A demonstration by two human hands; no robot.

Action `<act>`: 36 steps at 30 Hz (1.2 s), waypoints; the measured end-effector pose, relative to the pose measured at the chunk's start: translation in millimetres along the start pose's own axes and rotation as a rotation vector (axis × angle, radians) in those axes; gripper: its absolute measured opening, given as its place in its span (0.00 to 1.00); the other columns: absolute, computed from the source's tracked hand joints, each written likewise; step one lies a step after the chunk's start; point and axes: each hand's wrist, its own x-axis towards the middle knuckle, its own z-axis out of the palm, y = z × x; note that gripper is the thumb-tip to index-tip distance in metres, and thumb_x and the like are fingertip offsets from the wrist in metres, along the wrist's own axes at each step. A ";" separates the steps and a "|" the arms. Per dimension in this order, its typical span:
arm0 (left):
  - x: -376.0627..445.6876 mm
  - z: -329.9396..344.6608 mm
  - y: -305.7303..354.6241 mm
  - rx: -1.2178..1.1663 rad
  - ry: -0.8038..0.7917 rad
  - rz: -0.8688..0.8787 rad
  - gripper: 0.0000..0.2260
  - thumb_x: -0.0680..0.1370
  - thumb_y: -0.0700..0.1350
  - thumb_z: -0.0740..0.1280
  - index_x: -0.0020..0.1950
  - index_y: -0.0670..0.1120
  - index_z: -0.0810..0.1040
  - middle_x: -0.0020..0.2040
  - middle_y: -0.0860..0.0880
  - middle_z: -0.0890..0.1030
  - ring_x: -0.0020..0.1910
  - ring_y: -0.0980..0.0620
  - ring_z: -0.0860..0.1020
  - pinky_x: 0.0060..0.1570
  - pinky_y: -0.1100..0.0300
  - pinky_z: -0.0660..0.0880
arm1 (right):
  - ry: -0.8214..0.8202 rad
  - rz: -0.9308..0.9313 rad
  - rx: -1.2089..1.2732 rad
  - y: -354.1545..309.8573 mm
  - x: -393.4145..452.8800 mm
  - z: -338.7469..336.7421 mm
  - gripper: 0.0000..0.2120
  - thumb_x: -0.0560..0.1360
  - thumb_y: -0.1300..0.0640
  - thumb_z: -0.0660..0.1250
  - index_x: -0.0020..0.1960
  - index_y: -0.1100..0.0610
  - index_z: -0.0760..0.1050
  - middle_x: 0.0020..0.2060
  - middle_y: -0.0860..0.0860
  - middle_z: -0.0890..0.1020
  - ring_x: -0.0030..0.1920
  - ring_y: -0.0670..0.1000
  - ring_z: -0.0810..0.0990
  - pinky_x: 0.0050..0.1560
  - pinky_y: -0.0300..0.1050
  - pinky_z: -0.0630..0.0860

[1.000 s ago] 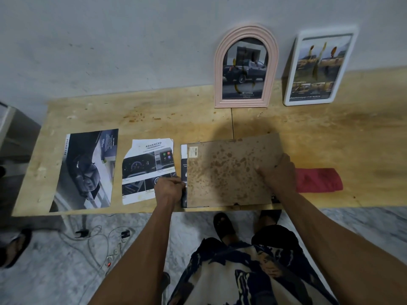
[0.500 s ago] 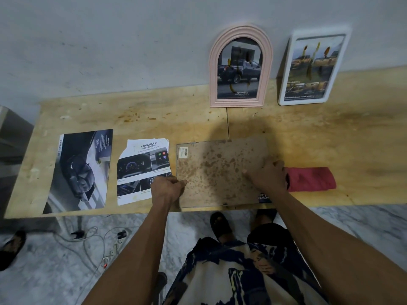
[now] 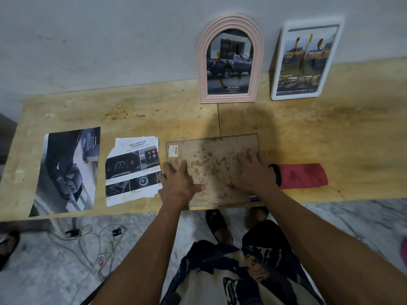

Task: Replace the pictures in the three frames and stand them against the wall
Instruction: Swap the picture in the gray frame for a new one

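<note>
Hands press flat, fingers spread, on the frame back (image 3: 211,159): left hand (image 3: 178,183) near its left edge, right hand (image 3: 251,172) at right.

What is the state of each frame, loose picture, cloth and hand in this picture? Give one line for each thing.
Pink arched frame: upright against the wall, holds a truck picture.
White frame: leaning against the wall, filled.
Third frame: face down on the table, stained backing board up.
Left hand: open, flat on the backing.
Right hand: open, flat on the backing.
Car picture: loose, flat.
Dashboard picture: loose, flat, torn edges.
Red cloth: folded, lying flat.
</note>
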 end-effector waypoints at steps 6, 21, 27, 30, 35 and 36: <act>4.2 -4.9 9.3 0.013 0.001 0.030 0.39 0.64 0.59 0.80 0.68 0.56 0.65 0.75 0.46 0.53 0.69 0.32 0.59 0.55 0.36 0.73 | 0.121 -0.082 -0.099 -17.1 17.2 -2.6 0.42 0.67 0.41 0.73 0.72 0.53 0.57 0.74 0.58 0.55 0.74 0.60 0.54 0.62 0.59 0.70; 0.3 -5.8 9.8 0.087 -0.046 0.034 0.51 0.57 0.53 0.85 0.72 0.56 0.59 0.74 0.48 0.49 0.68 0.34 0.58 0.52 0.36 0.74 | 0.000 -0.320 -0.169 7.9 14.3 13.7 0.45 0.75 0.55 0.71 0.78 0.38 0.43 0.79 0.46 0.39 0.78 0.57 0.39 0.68 0.59 0.69; -3.7 -5.7 7.6 0.109 -0.024 0.045 0.49 0.58 0.51 0.85 0.72 0.57 0.59 0.74 0.49 0.48 0.69 0.34 0.59 0.51 0.39 0.75 | -0.016 -0.371 -0.174 28.7 -0.7 11.5 0.46 0.72 0.54 0.73 0.78 0.39 0.47 0.79 0.44 0.41 0.78 0.54 0.40 0.67 0.54 0.71; -3.0 -3.3 6.5 0.105 -0.009 0.053 0.51 0.58 0.53 0.85 0.73 0.58 0.57 0.75 0.49 0.47 0.70 0.34 0.58 0.51 0.39 0.75 | 0.005 -0.356 -0.145 27.8 1.1 14.4 0.46 0.71 0.53 0.74 0.78 0.38 0.48 0.79 0.43 0.42 0.78 0.53 0.40 0.67 0.54 0.70; -1.9 1.4 -2.0 0.092 -0.011 0.057 0.55 0.60 0.56 0.83 0.78 0.60 0.51 0.80 0.52 0.41 0.76 0.34 0.52 0.57 0.36 0.73 | -0.021 -0.347 -0.077 26.8 5.9 21.0 0.44 0.70 0.54 0.76 0.77 0.41 0.54 0.79 0.46 0.48 0.78 0.55 0.43 0.71 0.57 0.65; -2.2 1.6 -4.8 0.075 -0.006 0.055 0.55 0.61 0.56 0.83 0.79 0.60 0.51 0.81 0.53 0.41 0.77 0.35 0.51 0.59 0.36 0.72 | -0.019 -0.344 -0.059 27.9 4.7 21.7 0.44 0.68 0.52 0.77 0.77 0.44 0.57 0.79 0.48 0.51 0.78 0.56 0.46 0.72 0.57 0.64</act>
